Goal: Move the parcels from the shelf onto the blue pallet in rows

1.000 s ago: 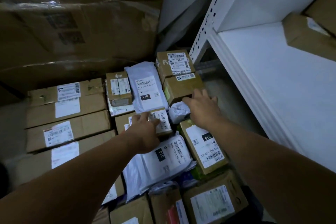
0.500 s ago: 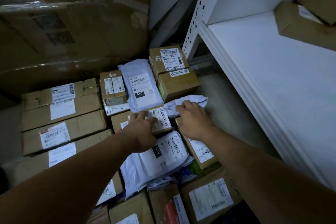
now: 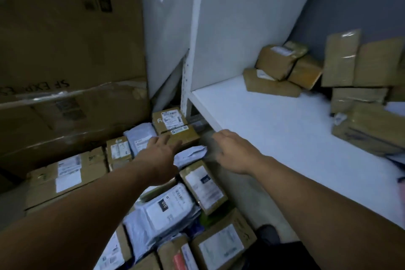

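2 hands are seen empty: the left hand [image 3: 161, 152] is held flat, fingers spread and relaxed, below the left end of the white shelf [image 3: 274, 129] and over the laid parcels [image 3: 203, 184]; whether its fingertips touch the brown box [image 3: 175, 126] cannot be told. The right hand [image 3: 235, 151] is likewise opened out, with nothing gripped, just beside the shelf's front edge. Many parcels are packed in rows below the shelf's left end, so the blue pallet is judged to lie hidden beneath them. Several brown parcels [image 3: 276, 68] are left on the shelf, at its back and right side, well apart from both hands. The step in hand is judged to be the fetching of another parcel, with no grip yet made. For the next move a reach across the shelf is called for, a firm hold on 1 parcel, and a free slot in the rows, perhaps near the crumpled white mailer [image 3: 191, 153] below the shelf's front-left corner.
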